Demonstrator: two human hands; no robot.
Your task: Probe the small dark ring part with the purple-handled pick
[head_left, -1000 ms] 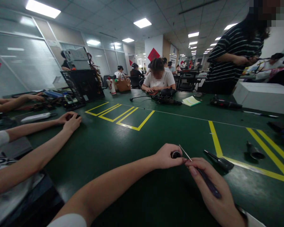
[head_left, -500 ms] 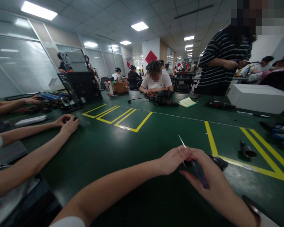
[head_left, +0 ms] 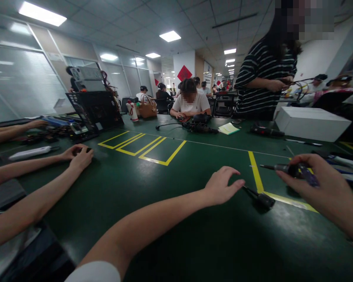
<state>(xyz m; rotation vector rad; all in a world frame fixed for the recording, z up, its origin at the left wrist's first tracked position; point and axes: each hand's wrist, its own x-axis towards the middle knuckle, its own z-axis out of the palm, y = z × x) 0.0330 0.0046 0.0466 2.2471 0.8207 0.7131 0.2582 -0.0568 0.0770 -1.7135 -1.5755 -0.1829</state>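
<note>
My left hand (head_left: pixel 223 186) hovers low over the green table (head_left: pixel 176 219), fingers stretched out and apart, with nothing seen in it. Its fingertips are just short of a black pen-like tool (head_left: pixel 260 198) lying on a yellow tape line. My right hand (head_left: pixel 317 182) is raised at the right, closed round a dark tool with a purple handle (head_left: pixel 294 170); the tool's thin tip points left. The two hands are well apart.
A neighbour's arms and hands (head_left: pixel 79 154) rest on the table at the left. A black open frame (head_left: pixel 94 107) stands at the back left and a white box (head_left: pixel 312 123) at the back right. A person in a striped shirt (head_left: pixel 261 82) stands behind; another sits (head_left: pixel 190 103) opposite.
My hands were together over a small black part with the purple-handled tool. They have parted: the right hand lifted away to the right with the tool, and the left hand opened.
</note>
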